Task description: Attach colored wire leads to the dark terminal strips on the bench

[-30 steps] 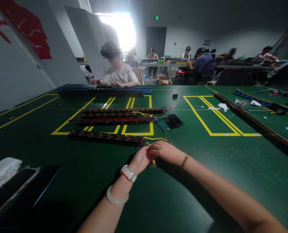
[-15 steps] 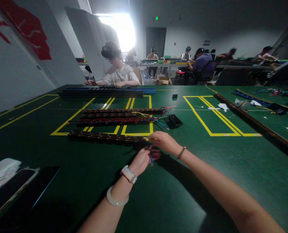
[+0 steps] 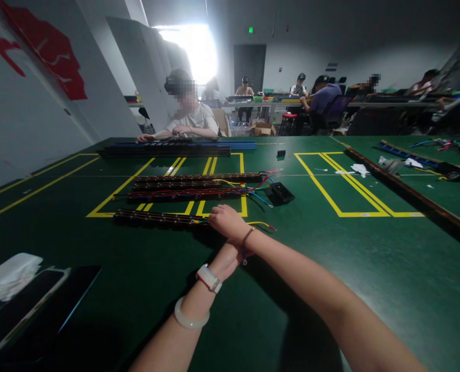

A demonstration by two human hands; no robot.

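Observation:
Along the near yellow tape lies a dark slim strip [image 3: 156, 217] with thin light lines and connection points on top. At its right end is my right hand [image 3: 227, 221], curled closed with its knuckles up. Whatever its fingers pinch is hidden. Just below, my left hand [image 3: 230, 261] sits palm up, crossed by my right wrist, so its fingers are mostly covered. A blue wire [image 3: 245, 257] with a ring terminal hangs by the left palm. To the right of my right hand, a yellow wire [image 3: 264, 224] with a red-sleeved tip sticks out over the table.
Beyond lie similar strips [image 3: 187, 194] with coloured wires and a small black tray [image 3: 281, 192]. Black and blue rails [image 3: 168, 151] lie before a seated co-worker [image 3: 199, 119]. A long brown-edged bar [image 3: 408, 191] crosses the right side. Dark flat devices [image 3: 71, 294] and white tissue [image 3: 9, 279] lie near left.
My right hand has moved left along the strip and its fingers have curled in; its wrist now covers my left fingers. The yellow wire has come into view on the right.

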